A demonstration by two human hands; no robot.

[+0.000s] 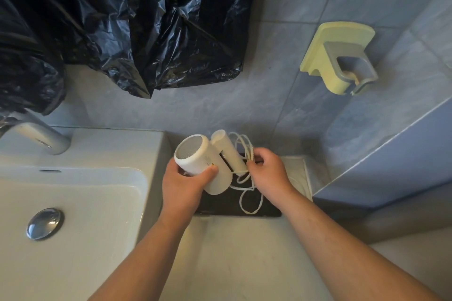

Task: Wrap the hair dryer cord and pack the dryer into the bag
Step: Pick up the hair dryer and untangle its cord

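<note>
Wrapping stage: the white hair dryer (195, 156), handle folded, is gripped round its barrel by the left hand (186, 186) above a dark pouch (269, 210), presumably the bag, beside the sink (151, 154). Gathered loops of cord (249, 149) are pinched by the right hand (267, 170). The dryer is judged light, rigid and smooth; the cord limp yet springy, best held at its loops.

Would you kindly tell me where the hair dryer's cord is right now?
In the head view, the cord hangs in loose loops just right of centre, pinched by the right hand, beside the hair dryer that the left hand grips.
</note>
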